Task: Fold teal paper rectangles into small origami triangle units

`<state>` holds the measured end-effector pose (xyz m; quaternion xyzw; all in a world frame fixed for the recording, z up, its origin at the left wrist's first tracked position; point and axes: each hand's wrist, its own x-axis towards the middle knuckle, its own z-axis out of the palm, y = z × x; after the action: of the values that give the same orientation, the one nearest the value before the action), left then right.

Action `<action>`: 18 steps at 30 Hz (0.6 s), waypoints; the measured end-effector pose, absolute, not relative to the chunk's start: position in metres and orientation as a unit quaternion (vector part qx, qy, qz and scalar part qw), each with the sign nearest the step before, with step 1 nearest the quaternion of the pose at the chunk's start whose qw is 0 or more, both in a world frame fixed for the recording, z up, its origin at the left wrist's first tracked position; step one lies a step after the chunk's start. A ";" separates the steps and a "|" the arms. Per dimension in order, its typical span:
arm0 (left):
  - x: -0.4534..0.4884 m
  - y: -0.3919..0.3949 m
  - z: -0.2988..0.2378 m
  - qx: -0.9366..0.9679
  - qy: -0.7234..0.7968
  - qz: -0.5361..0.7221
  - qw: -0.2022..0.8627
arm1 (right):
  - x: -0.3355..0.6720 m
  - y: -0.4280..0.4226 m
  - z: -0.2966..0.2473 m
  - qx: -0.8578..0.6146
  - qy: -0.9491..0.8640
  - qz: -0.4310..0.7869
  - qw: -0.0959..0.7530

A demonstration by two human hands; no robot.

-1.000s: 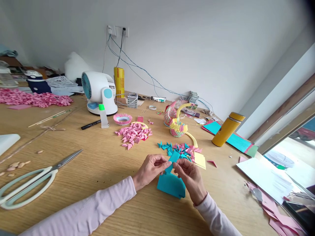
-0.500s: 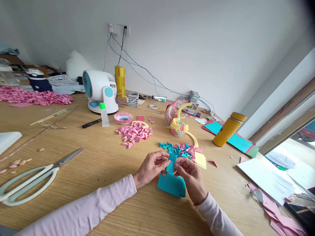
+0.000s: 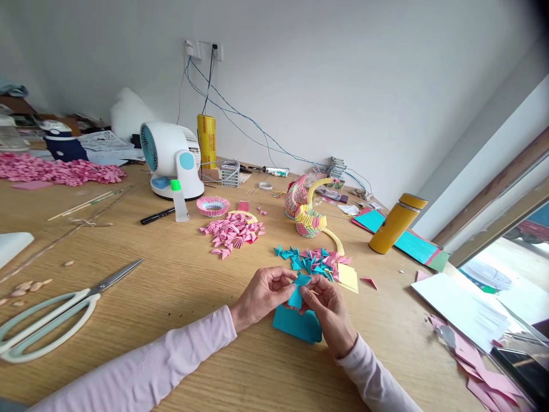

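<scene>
Between my two hands is a small teal paper strip [image 3: 299, 290], its upper end bent over. My left hand [image 3: 265, 294] pinches its left edge, and my right hand [image 3: 328, 309] grips the right side with the thumb on its face. Below them a stack of teal paper [image 3: 297, 324] lies on the table, partly covered by my right hand. Just beyond my fingers spreads a heap of folded teal and pink paper triangles [image 3: 315, 261]. Yellow paper slips [image 3: 347, 278] lie beside that heap.
White-handled scissors [image 3: 92, 293] lie at the left. Farther back are pink folded pieces [image 3: 234, 232], a paper basket [image 3: 309, 222], a white fan [image 3: 171, 160] and a glue bottle [image 3: 180, 203]. A yellow flask [image 3: 397, 224] stands right, near pink scraps [image 3: 476, 360].
The teal strip's upper end has been bent over, so it looks shorter. My right thumb has moved up onto its face. The view has shifted slightly.
</scene>
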<state>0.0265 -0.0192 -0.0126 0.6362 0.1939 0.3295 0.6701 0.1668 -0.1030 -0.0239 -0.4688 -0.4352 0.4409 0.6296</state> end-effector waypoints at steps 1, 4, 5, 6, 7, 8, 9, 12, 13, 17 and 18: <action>0.026 -0.019 -0.013 0.635 0.192 0.328 0.673 | 0.167 -0.103 -0.024 -0.468 -0.428 0.442 0.634; 0.026 -0.018 -0.014 0.633 0.178 0.319 0.682 | 0.166 -0.102 -0.022 -0.457 -0.397 0.455 0.653; 0.026 -0.018 -0.013 0.631 0.174 0.318 0.686 | 0.165 -0.103 -0.021 -0.450 -0.387 0.464 0.657; 0.026 -0.018 -0.013 0.628 0.173 0.318 0.689 | 0.165 -0.103 -0.020 -0.443 -0.378 0.473 0.661; 0.026 -0.018 -0.012 0.624 0.174 0.318 0.692 | 0.165 -0.103 -0.019 -0.437 -0.372 0.481 0.663; 0.026 -0.018 -0.011 0.620 0.176 0.319 0.695 | 0.164 -0.104 -0.019 -0.432 -0.367 0.487 0.665; 0.025 -0.019 -0.011 0.615 0.178 0.318 0.699 | 0.164 -0.104 -0.018 -0.430 -0.363 0.490 0.666; 0.025 -0.019 -0.010 0.602 0.181 0.313 0.712 | 0.164 -0.104 -0.018 -0.432 -0.360 0.487 0.668; 0.025 -0.019 -0.010 0.597 0.183 0.311 0.717 | 0.164 -0.104 -0.019 -0.437 -0.362 0.483 0.667; 0.024 -0.018 -0.010 0.569 0.193 0.286 0.746 | 0.166 -0.103 -0.024 -0.464 -0.396 0.446 0.655; 0.023 -0.017 -0.010 0.562 0.192 0.278 0.755 | 0.167 -0.103 -0.025 -0.471 -0.408 0.435 0.650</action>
<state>0.0233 -0.0173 -0.0100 0.5622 0.1919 0.2782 0.7548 0.1673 -0.1032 -0.0248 -0.4710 -0.4076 0.4354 0.6499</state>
